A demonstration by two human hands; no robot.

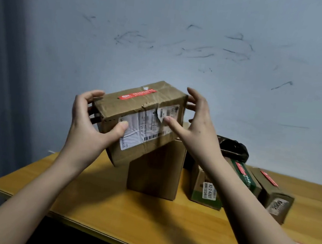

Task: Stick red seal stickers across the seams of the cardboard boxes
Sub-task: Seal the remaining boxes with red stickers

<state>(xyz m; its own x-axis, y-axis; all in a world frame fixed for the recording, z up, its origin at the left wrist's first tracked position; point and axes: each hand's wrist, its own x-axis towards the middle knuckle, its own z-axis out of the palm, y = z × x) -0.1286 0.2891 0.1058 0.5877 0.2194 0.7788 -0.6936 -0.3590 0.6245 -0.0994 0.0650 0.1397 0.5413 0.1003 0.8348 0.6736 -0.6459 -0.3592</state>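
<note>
A worn cardboard box (pixel 149 143) is tilted in the air above the table. A red seal sticker (pixel 137 95) lies across its top seam and a torn white shipping label (pixel 145 127) covers its front. My left hand (pixel 87 125) grips the box's left end, thumb pressed on the label. At the box's right end my right hand (pixel 197 126) has its fingers spread, thumb touching the label; whether it grips the box is unclear.
A plain brown box (pixel 154 173) stands on the yellow wooden table (pixel 125 214) right under the held one. To the right lie two boxes with red stickers (pixel 241 168) (pixel 269 178). A black bag (pixel 233 148) sits behind them. The wall is close behind.
</note>
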